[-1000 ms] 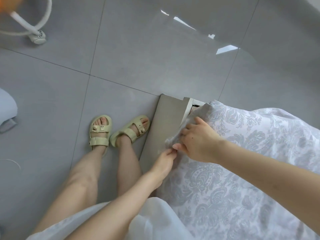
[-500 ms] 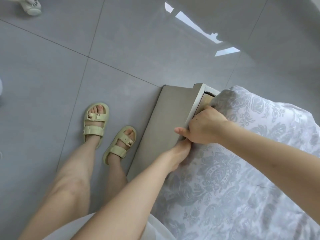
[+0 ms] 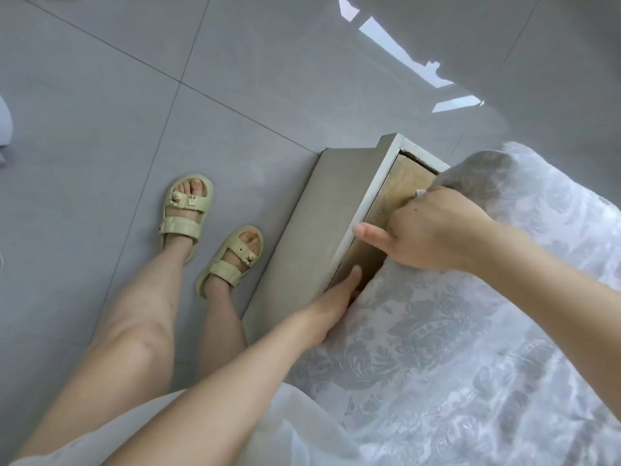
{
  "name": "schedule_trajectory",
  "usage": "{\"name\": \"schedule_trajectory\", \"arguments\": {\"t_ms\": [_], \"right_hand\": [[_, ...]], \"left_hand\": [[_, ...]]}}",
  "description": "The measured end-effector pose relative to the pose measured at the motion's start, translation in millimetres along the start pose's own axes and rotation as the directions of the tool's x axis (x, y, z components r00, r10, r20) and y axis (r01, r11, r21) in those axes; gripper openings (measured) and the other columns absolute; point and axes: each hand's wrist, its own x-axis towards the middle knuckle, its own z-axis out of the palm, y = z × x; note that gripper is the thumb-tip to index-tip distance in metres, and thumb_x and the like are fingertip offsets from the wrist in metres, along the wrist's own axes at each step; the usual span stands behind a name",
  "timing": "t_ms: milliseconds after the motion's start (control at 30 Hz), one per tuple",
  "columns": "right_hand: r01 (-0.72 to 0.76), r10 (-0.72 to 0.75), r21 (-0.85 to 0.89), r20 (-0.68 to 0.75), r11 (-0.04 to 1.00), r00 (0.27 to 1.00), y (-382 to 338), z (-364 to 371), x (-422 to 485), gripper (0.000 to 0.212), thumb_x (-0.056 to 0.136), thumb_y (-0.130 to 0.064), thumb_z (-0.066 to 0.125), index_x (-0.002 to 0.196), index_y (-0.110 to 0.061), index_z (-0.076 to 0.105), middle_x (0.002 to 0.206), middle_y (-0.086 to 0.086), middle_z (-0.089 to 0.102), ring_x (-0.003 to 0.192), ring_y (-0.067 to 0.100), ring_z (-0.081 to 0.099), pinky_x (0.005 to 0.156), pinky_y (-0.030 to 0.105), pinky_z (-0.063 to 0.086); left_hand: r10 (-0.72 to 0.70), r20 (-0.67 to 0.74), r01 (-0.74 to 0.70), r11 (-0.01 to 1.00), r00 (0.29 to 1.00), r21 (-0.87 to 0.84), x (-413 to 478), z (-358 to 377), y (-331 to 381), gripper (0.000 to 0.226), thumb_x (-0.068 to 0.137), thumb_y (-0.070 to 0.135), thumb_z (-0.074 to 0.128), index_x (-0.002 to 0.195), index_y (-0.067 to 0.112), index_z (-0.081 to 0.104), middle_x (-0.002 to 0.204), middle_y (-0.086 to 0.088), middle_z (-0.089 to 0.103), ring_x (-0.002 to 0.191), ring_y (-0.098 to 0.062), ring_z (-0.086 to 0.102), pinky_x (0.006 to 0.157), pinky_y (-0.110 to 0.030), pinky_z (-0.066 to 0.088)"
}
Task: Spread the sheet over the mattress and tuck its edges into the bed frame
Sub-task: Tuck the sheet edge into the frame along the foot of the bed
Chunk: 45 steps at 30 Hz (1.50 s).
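Note:
The white sheet with a grey floral print point(image 3: 437, 348) covers the mattress on the right. The grey bed frame point(image 3: 322, 223) with its white rim shows its corner at centre, and a yellowish board lies in the gap inside it. My right hand point(image 3: 433, 230) grips the sheet-covered mattress corner, its fingers curled under the fabric and its thumb stretched toward the rim. My left hand point(image 3: 336, 297) reaches into the gap between frame and mattress. Its fingers are hidden under the sheet's edge, and its thumb lies along the rim.
Grey floor tiles point(image 3: 134, 112) surround the bed, with a bright window reflection at the top right. My two feet in pale green sandals point(image 3: 208, 230) stand just left of the frame. A white skirt hem point(image 3: 168, 432) crosses the bottom.
The view has shifted toward the bed corner. My right hand has moved from pinching the loose sheet corner to under the mattress corner. My left hand has slid down into the gap.

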Motion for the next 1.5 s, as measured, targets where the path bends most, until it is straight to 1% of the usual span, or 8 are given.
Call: {"name": "schedule_trajectory", "arguments": {"t_ms": [167, 367, 533, 800, 1000, 1133, 1300, 1500], "right_hand": [[-0.046, 0.047, -0.02, 0.05, 0.999, 0.998, 1, 12, 65, 0.077, 0.09, -0.066, 0.006, 0.05, -0.014, 0.045, 0.055, 0.003, 0.047, 0.058, 0.02, 0.042, 0.06, 0.031, 0.031], [-0.04, 0.081, 0.15, -0.279, 0.988, 0.957, 0, 10, 65, 0.062, 0.096, -0.054, 0.03, 0.058, -0.009, 0.05, 0.05, 0.0, 0.043, 0.054, 0.027, 0.046, 0.056, 0.031, 0.038], [-0.285, 0.25, 0.051, -0.64, 0.957, 0.727, 39, 0, 34, 0.058, 0.094, -0.049, 0.031, 0.063, -0.014, 0.064, 0.065, 0.004, 0.063, 0.078, 0.033, 0.057, 0.099, 0.044, 0.024], [-0.354, 0.427, 0.239, -0.466, 0.904, 0.775, 59, 18, 64, 0.059, 0.091, -0.049, 0.03, 0.05, -0.01, 0.046, 0.069, 0.006, 0.058, 0.07, 0.031, 0.048, 0.059, 0.031, 0.03], [-0.475, 0.447, 0.058, -0.454, 0.878, 0.771, 48, 7, 55, 0.054, 0.097, -0.041, 0.024, 0.083, -0.011, 0.067, 0.092, 0.012, 0.064, 0.093, 0.034, 0.05, 0.101, 0.048, 0.026], [-0.445, 0.428, 0.13, -0.599, 0.886, 0.677, -2, 0, 26, 0.043, 0.096, -0.032, 0.03, 0.096, -0.008, 0.065, 0.097, 0.013, 0.065, 0.096, 0.035, 0.053, 0.105, 0.045, 0.024], [-0.095, 0.141, 0.125, -0.439, 0.988, 0.887, -110, 42, -32, 0.028, 0.09, -0.02, 0.042, 0.081, -0.013, 0.068, 0.077, 0.002, 0.067, 0.079, 0.03, 0.06, 0.098, 0.041, 0.034], [-0.01, 0.006, -0.073, -0.058, 0.997, 0.998, -166, 94, -38, 0.034, 0.093, -0.028, 0.032, 0.098, -0.023, 0.065, 0.092, -0.008, 0.063, 0.101, 0.018, 0.054, 0.117, 0.041, -0.001]], "left_hand": [[0.053, -0.136, -0.006, 0.947, 0.989, 0.321, 0, -13, 41, 0.072, 0.092, 0.065, 0.01, 0.134, 0.023, 0.049, 0.136, -0.006, 0.054, 0.123, -0.022, 0.051, 0.104, -0.031, 0.038], [0.428, -0.463, -0.159, 0.843, 0.776, 0.514, -21, -22, 24, 0.069, 0.097, 0.052, 0.018, 0.096, 0.008, 0.071, 0.106, -0.016, 0.069, 0.103, -0.03, 0.061, 0.093, -0.037, 0.045], [0.191, -0.285, -0.151, 0.976, 0.939, 0.156, 1, -8, 30, 0.076, 0.091, 0.065, 0.018, 0.094, 0.011, 0.071, 0.101, -0.009, 0.07, 0.096, -0.025, 0.064, 0.091, -0.036, 0.048], [0.111, -0.159, -0.075, 0.973, 0.981, 0.216, 3, -11, 38, 0.073, 0.096, 0.058, 0.016, 0.137, 0.004, 0.043, 0.14, -0.013, 0.048, 0.128, -0.028, 0.046, 0.109, -0.039, 0.035], [0.451, -0.418, -0.389, 0.893, 0.789, 0.229, -28, -57, 25, 0.043, 0.102, 0.033, 0.028, 0.081, 0.009, 0.058, 0.073, -0.007, 0.061, 0.063, -0.015, 0.055, 0.062, -0.023, 0.044], [0.328, -0.326, -0.231, 0.925, 0.887, 0.301, -39, -81, -34, 0.045, 0.101, 0.035, 0.031, 0.074, 0.013, 0.06, 0.077, -0.007, 0.061, 0.072, -0.019, 0.056, 0.074, -0.03, 0.044], [0.206, -0.167, -0.158, 0.952, 0.964, 0.262, -46, -82, -103, 0.051, 0.102, 0.039, 0.025, 0.114, 0.007, 0.063, 0.11, -0.005, 0.064, 0.102, -0.016, 0.058, 0.091, -0.026, 0.041], [0.172, -0.086, -0.165, 0.983, 0.981, 0.075, -36, -72, -124, 0.056, 0.102, 0.038, 0.013, 0.133, 0.009, 0.05, 0.134, -0.005, 0.054, 0.12, -0.013, 0.05, 0.102, -0.024, 0.036]]}}
